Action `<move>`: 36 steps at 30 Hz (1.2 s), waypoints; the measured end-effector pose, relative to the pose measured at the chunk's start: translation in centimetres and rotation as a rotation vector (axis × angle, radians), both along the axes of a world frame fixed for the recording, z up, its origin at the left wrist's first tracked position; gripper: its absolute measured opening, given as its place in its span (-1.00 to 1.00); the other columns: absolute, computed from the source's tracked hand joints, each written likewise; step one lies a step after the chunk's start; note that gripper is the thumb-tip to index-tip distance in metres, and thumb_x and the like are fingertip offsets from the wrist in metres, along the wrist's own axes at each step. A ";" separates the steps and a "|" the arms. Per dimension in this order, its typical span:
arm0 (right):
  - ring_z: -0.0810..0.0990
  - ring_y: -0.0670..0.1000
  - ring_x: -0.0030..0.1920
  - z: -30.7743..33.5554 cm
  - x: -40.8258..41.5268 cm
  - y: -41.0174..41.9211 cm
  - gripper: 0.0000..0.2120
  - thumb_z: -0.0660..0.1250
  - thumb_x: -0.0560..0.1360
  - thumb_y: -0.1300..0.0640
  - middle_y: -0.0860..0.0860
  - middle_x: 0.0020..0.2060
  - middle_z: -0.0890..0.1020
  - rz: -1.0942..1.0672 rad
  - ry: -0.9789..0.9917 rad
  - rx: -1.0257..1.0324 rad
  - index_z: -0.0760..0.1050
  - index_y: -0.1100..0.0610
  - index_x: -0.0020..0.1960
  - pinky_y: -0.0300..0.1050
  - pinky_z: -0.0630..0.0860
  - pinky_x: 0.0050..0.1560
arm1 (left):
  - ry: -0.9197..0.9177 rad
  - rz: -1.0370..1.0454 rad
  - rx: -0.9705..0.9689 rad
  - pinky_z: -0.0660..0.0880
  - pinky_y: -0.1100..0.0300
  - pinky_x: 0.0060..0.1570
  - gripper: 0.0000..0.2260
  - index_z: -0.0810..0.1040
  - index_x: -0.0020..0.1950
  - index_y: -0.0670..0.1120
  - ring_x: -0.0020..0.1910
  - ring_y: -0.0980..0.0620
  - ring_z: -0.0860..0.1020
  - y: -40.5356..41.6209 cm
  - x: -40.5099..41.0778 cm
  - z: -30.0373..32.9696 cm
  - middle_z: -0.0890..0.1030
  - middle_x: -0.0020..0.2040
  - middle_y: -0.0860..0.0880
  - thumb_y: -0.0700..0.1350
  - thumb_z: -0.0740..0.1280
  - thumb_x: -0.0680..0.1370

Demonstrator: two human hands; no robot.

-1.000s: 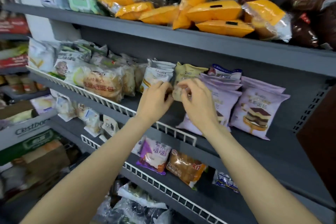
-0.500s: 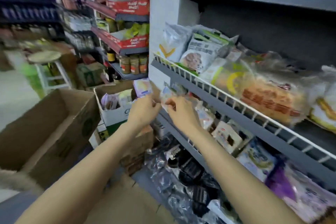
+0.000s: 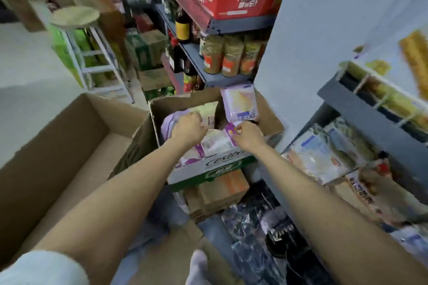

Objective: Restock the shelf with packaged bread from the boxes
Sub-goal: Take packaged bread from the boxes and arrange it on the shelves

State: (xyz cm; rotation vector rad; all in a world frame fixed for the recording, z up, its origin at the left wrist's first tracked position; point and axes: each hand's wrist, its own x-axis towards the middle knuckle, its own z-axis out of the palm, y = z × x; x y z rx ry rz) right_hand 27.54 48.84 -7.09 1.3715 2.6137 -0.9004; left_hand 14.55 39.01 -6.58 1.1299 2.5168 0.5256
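Here the step in hand looks like fetching more stock: both hands are down in the open box (image 3: 208, 164) of packaged bread that stands at the foot of the shelf (image 3: 361, 111). The left hand (image 3: 188, 128) has its fingers curled down over a purple-edged pack (image 3: 168, 126) at the box's left side, apparently grasping it. The right hand (image 3: 249, 135) pinches the corner of a pale packet (image 3: 216, 142) lying in the middle of the box (the blur makes the exact hold hard to read). Another lilac packet (image 3: 239, 105) stands upright against the far flap, just beyond the right hand's fingers.

The next move, as I judge it, calls for lifting the gripped packs clear of the box walls and swinging them right and up to a wire-fronted tier.

Around this: a large empty carton (image 3: 69, 146) lies open to the left, a stool (image 3: 76, 17) stands beyond it, and jars (image 3: 228, 55) fill a neighbouring rack. Flattened cardboard (image 3: 217, 194) lies under the box, and dark wrapped packs (image 3: 266, 227) on the floor beside it crowd the footing. The lower tier already holds bagged loaves (image 3: 317, 157), so free room there looks scant.
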 end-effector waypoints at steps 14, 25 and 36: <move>0.49 0.20 0.21 -10.8 -9.5 7.6 -0.50 0.42 0.44 -0.06 0.19 0.18 0.55 -0.195 -0.219 -0.220 0.43 0.21 0.24 -0.06 0.42 0.11 | 0.151 -0.075 -0.438 0.40 0.02 0.20 -0.70 0.38 0.30 -0.32 0.28 -0.26 0.39 6.1 -11.7 -7.5 0.45 0.26 -0.27 -0.39 0.12 0.57; 0.30 0.17 0.34 -3.9 -9.0 5.1 -0.76 0.33 0.46 0.38 0.13 0.27 0.42 -0.062 0.381 0.126 0.62 0.17 0.06 0.01 0.31 0.36 | 0.134 0.028 0.083 0.46 -0.04 -0.02 -0.83 0.53 0.04 -0.20 -0.01 -0.24 0.50 2.5 -13.7 -2.4 0.49 -0.02 -0.21 -0.34 0.21 0.53; 0.50 0.09 0.02 7.9 -7.8 -3.3 -0.72 0.11 0.41 0.30 0.22 0.03 0.53 -0.046 0.715 0.123 0.49 -0.03 -0.15 -0.28 0.34 -0.02 | 0.291 -0.103 0.503 0.42 -0.01 -0.19 -0.88 0.49 -0.01 -0.24 -0.10 -0.22 0.48 -4.0 -6.3 8.4 0.48 -0.02 -0.21 -0.18 0.28 0.55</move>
